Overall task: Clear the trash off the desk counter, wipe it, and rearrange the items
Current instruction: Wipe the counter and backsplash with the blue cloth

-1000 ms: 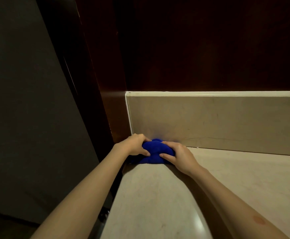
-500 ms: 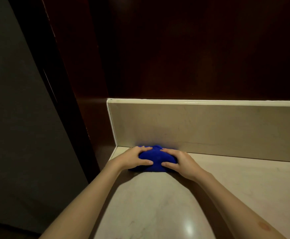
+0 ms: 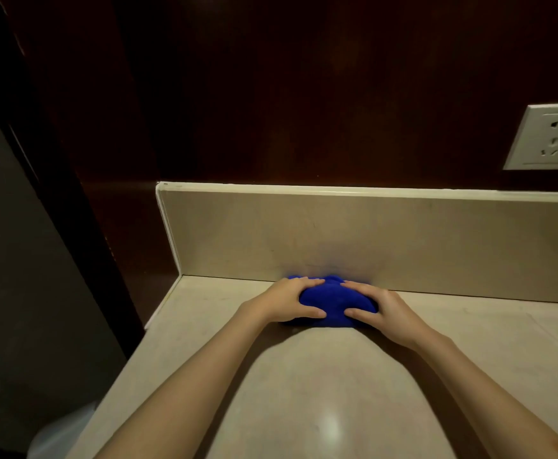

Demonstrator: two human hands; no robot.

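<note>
Now both hands, left hand [image 3: 287, 301] and right hand [image 3: 382, 308], are gripping the bunched blue cloth [image 3: 332, 303] and sliding it rightward from the far-left corner along the beige stone desk [image 3: 469, 352], so wiping is progressing.

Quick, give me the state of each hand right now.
Left hand: fingers curled round the blue cloth, holding it.
Right hand: holding the same cloth.

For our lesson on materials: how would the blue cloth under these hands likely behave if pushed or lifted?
The cloth is bunched, bulging between the left hand and right hand, so probably soft and floppy. It looks light, likely drooping if lifted. On the smooth, glossy counter it should slide easily, not roll.
</note>
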